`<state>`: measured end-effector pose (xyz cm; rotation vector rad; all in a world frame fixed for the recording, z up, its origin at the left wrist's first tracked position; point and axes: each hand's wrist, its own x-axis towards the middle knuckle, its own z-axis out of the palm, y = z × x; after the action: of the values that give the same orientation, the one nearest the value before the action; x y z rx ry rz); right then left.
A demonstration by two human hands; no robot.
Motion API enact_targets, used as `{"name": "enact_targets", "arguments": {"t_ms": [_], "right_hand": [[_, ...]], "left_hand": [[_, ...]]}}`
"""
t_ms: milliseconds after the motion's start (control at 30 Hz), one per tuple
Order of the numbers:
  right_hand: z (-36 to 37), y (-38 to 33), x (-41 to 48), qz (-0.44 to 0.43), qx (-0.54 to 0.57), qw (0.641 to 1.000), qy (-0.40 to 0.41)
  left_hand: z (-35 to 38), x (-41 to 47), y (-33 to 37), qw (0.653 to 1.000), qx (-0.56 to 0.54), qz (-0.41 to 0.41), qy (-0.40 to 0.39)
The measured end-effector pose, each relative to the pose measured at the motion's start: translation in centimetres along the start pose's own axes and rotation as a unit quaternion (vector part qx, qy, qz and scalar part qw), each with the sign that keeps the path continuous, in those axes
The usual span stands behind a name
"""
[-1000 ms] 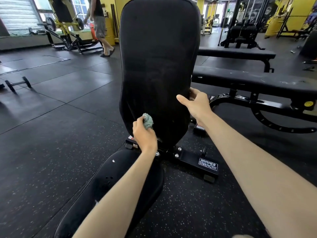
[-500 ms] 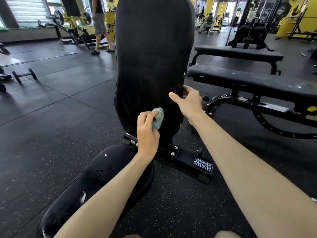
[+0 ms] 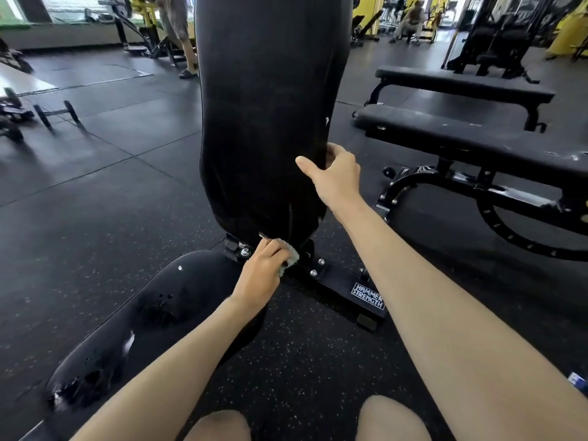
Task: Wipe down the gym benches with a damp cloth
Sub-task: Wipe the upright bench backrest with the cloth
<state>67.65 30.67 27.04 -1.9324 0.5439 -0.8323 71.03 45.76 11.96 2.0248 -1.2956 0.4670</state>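
Note:
A black upright back pad (image 3: 270, 106) of an adjustable bench stands before me, its seat pad (image 3: 133, 319) running toward the lower left. My left hand (image 3: 262, 272) grips a small pale green cloth (image 3: 291, 254) at the bottom edge of the back pad, by the hinge bolts. My right hand (image 3: 337, 178) holds the pad's right edge, thumb on the front and fingers curled behind it.
Two flat black benches (image 3: 461, 87) (image 3: 471, 144) stand to the right. The bench base plate (image 3: 366, 294) reads Hammer Strength. A dumbbell (image 3: 55, 114) lies on the rubber floor at left. A person (image 3: 176, 30) stands behind the pad, another sits far back.
My left hand has slid the cloth down the back pad from its lower middle to its bottom edge at the hinge. My right hand keeps its hold on the pad's right edge.

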Motion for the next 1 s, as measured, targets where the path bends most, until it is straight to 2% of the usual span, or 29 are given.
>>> {"name": "enact_targets", "arguments": {"t_ms": [100,233,300,500,700,767,800,900,1000], "right_hand": [[-0.4,0.0,0.2,0.005,-0.003,1.000,-0.011],[-0.5,-0.2,0.0,0.008,-0.005,1.000,-0.025],[-0.7,-0.4,0.0,0.006,-0.008,0.999,-0.033],[-0.9,-0.5,0.3,0.003,-0.004,0.999,-0.045],[-0.7,-0.4,0.7,0.013,-0.007,0.999,-0.052],[-0.6,-0.2,0.8,0.011,-0.009,0.998,-0.054],[-0.5,-0.1,0.8,0.009,-0.007,0.998,-0.054],[-0.4,0.0,0.8,0.007,0.002,0.998,-0.056],[-0.4,0.0,0.8,0.010,0.008,0.998,-0.056]], "left_hand": [[-1.1,0.5,0.6,0.999,-0.006,-0.024,0.027],[-2.6,4.4,3.4,0.987,-0.002,-0.043,0.157],[-2.3,5.8,4.8,0.983,-0.001,-0.034,0.179],[0.6,4.6,4.1,0.989,0.024,-0.018,0.148],[0.3,-0.9,1.0,0.999,0.012,-0.025,-0.021],[-0.5,-1.7,0.2,0.996,-0.001,-0.085,0.014],[-1.0,-1.4,0.0,0.988,-0.013,-0.146,0.056],[-2.4,1.5,-0.5,0.915,-0.062,-0.359,0.171],[-2.2,4.2,-1.6,0.846,-0.126,-0.482,0.190]]}}
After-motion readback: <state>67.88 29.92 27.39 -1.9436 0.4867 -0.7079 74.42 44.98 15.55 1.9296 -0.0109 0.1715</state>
